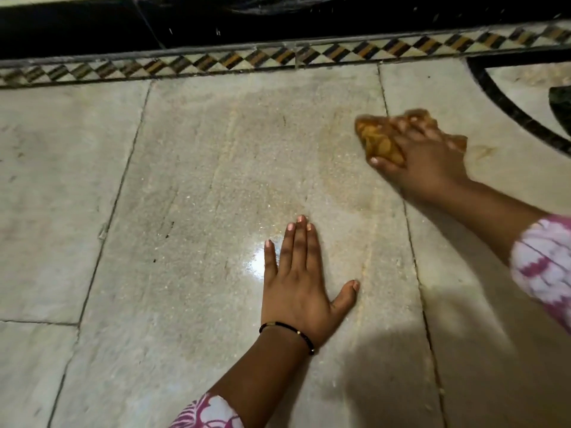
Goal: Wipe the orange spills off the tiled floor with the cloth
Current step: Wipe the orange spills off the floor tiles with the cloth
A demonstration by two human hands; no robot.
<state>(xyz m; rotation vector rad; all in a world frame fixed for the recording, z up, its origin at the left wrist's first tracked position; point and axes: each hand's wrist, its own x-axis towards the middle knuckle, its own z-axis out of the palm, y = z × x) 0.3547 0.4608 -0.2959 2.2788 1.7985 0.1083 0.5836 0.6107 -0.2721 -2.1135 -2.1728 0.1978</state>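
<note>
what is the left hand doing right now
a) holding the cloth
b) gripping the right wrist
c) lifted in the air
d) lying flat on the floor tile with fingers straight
d: the left hand lies palm down on the tiled floor, fingers straight, while the right hand presses the cloth.

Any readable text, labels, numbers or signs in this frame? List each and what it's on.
None. No text on the floor tiles, the patterned border strip, the orange-stained cloth, the bracelet or the pink-and-white sleeves; these carry only patterns.
</note>
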